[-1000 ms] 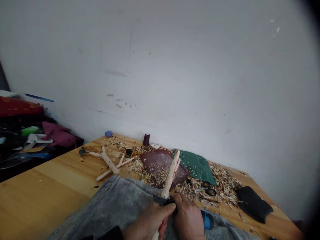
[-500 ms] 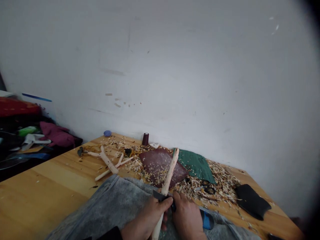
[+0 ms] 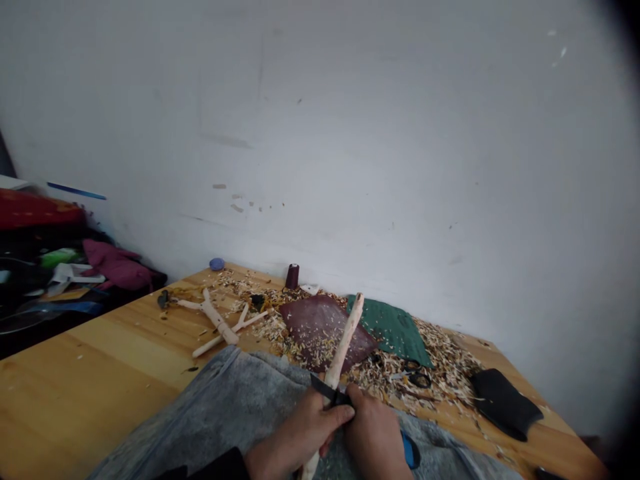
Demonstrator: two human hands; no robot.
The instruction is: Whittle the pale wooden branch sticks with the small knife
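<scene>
A peeled wooden stick (image 3: pixel 345 343) slants up and away from me, its lower part wrapped by my left hand (image 3: pixel 313 427). My left thumb reaches over to the knife's base. Closed round the knife handle, whose blue end (image 3: pixel 411 450) sticks out behind, is my right hand (image 3: pixel 375 433). The dark knife blade (image 3: pixel 324 388) lies across the stick just above my left fingers. Under both hands a grey cloth (image 3: pixel 240 393) covers my lap and the table's near edge.
Wood shavings (image 3: pixel 445 347) cover much of the wooden table (image 3: pixel 100 360). Among them lie a maroon sheet (image 3: pixel 315 320), a green cloth (image 3: pixel 393 327) and scissors (image 3: pixel 419 379). Forked peeled branches (image 3: pixel 217 320) are at left, a black pad (image 3: pixel 505 403) at right, a thread spool (image 3: pixel 293 276) by the wall.
The blade has turned slightly and sits a little to the right on the stick. The stick's tip has shifted slightly right and up. Less of the blue handle end shows.
</scene>
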